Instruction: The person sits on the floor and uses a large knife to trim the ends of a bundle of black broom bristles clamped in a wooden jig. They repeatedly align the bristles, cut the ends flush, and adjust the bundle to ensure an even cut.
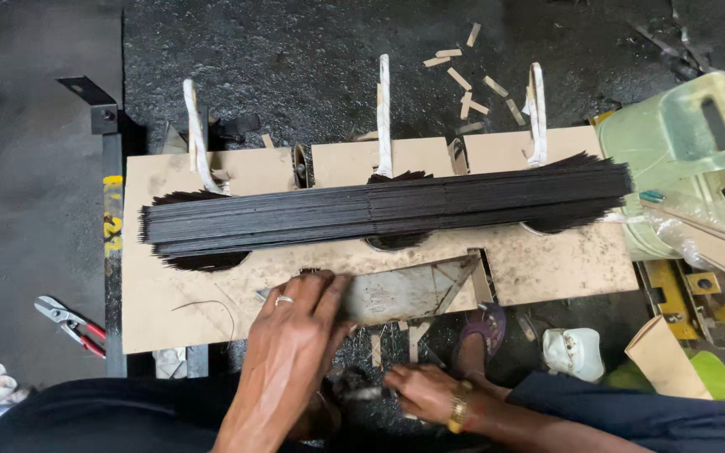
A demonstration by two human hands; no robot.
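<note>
A long bundle of thin black sticks (379, 210) lies across a tan board (564, 268) that has rounded notches under it. Three white straps (384, 117) stand up behind the bundle. My left hand (295, 331), with a ring on one finger, lies flat on the board just in front of the bundle, its fingertips on the left end of a grey metal plate (404, 289). My right hand (421, 390), with a gold bracelet at the wrist, is low by the board's front edge, its fingers curled near dark debris; what it holds is hidden.
Red-handled pliers (69, 323) lie on the floor at the left, beside a dark metal frame bar (112, 252). A pale green plastic canister (690, 143) and a white jug (574, 352) stand at the right. A foot in a purple sandal (484, 327) rests below the board. Wood chips (467, 80) are scattered behind.
</note>
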